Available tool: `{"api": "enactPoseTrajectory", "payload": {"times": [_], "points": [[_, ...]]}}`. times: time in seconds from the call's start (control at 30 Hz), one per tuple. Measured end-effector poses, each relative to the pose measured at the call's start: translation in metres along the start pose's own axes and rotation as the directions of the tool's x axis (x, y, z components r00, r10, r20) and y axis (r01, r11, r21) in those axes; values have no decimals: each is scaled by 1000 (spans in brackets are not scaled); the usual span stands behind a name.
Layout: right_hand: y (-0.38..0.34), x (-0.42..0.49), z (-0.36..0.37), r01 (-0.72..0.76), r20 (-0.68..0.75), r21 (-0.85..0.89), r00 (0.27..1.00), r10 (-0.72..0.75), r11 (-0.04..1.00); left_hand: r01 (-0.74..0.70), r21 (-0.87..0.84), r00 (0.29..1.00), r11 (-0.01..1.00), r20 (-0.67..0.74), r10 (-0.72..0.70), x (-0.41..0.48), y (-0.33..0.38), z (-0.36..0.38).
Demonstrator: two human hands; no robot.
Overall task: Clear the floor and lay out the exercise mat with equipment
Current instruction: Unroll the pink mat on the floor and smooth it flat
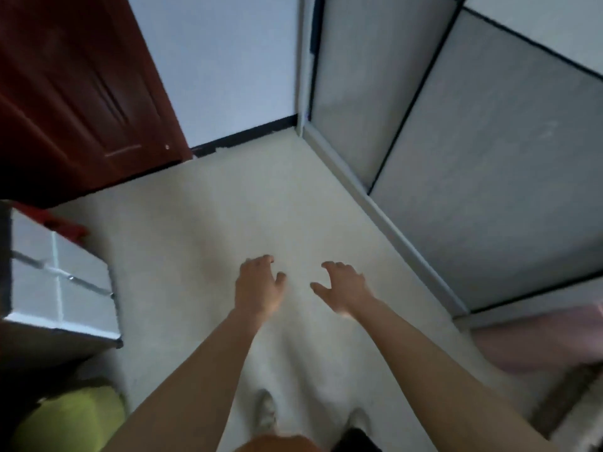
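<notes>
Left of floor (228, 223): white cabinet (65, 282), green object (71, 419)

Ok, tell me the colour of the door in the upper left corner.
The door is dark reddish-brown, shown in the head view, the only one.

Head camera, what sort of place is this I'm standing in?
Probably a room in a home, perhaps a bedroom corner: a dark red wooden door, frosted sliding panels in a metal frame, and a white cabinet around a pale floor.
</notes>
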State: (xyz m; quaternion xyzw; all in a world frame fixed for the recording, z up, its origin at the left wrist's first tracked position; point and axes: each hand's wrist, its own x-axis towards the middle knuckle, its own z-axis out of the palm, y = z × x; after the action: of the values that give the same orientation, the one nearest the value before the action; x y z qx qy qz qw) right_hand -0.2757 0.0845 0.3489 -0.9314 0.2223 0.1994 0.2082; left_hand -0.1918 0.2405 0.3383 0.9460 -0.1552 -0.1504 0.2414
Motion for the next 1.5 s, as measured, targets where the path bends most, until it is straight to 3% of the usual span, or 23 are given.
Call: {"api": "enactPoseTrajectory", "payload": {"times": [0.1, 0.23, 0.4, 0.63, 0.77, 0.9, 1.07, 1.27, 1.4, 1.5], "points": [[90, -42, -15, -160, -73, 63, 984, 165, 985, -177, 5, 981, 984, 82, 176, -15, 85, 47], [198, -98, -28, -288, -140, 160, 940, 311, 944, -300, -10, 941, 954, 162, 298, -50, 187, 116], [354, -183, -42, -403, -184, 252, 873, 452, 880, -403, -33, 885, 915, 238, 399, -120, 309, 216], [516, -245, -67, -580, -103, 329, 763, 638, 746, -484, -84, 795, 871, 375, 477, -182, 434, 321], [589, -233, -84, -603, -75, 389, 733, 677, 696, -390, -126, 790, 912, 462, 402, -178, 493, 371], [657, -215, -89, -622, -76, 464, 682, 728, 631, -205, -188, 781, 960, 560, 277, -156, 545, 428], [749, -189, -76, -602, 9, 678, 580, 815, 421, -75, -160, 711, 984, 683, 165, -135, 591, 512], [839, -147, -47, -632, 115, 728, 494, 862, 265, 113, -160, 671, 981, 740, 44, -107, 622, 597], [876, -111, -33, -586, 143, 781, 504, 852, 216, 208, -232, 720, 950, 694, 12, -84, 642, 640], [892, -90, -24, -572, 195, 805, 502, 843, 154, 147, -304, 783, 941, 617, 77, -81, 644, 661]]}}
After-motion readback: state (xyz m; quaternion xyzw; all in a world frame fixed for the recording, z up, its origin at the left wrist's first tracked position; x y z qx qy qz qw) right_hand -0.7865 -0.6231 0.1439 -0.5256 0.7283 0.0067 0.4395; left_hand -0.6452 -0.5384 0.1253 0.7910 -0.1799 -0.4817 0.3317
